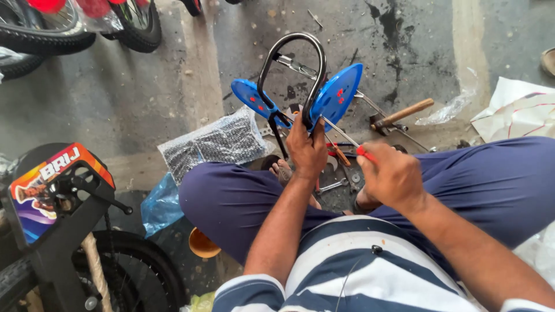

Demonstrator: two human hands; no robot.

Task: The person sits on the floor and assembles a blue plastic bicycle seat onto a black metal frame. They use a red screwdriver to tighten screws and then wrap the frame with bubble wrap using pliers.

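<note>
Knees in dark blue trousers spread wide below the camera, above a blue-and-white striped shirt. Just beyond them, the right hand (393, 176) is closed in a fist round the red handle of a screwdriver (346, 140), whose thin metal shaft runs up and left from the fingers to the underside of the blue plastic seat (338, 92). The left hand (307, 149) is wrapped tightly round the lower end of the black metal hoop (292, 63), fingers curled over the bar right beside the seat's lower edge, holding it upright above the floor. A second blue plate (253, 99) sits on the hoop's other side, left of the thumb. Small spanners (332, 186) lie on the ground between the feet. Further out, a hammer (402, 114) with a wooden handle rests on the concrete to the right, and a plastic bag of dark parts (217, 141) lies to the left. A bicycle (63, 219) stands at the near left; more wheels (87, 26) are at the far left.
</note>
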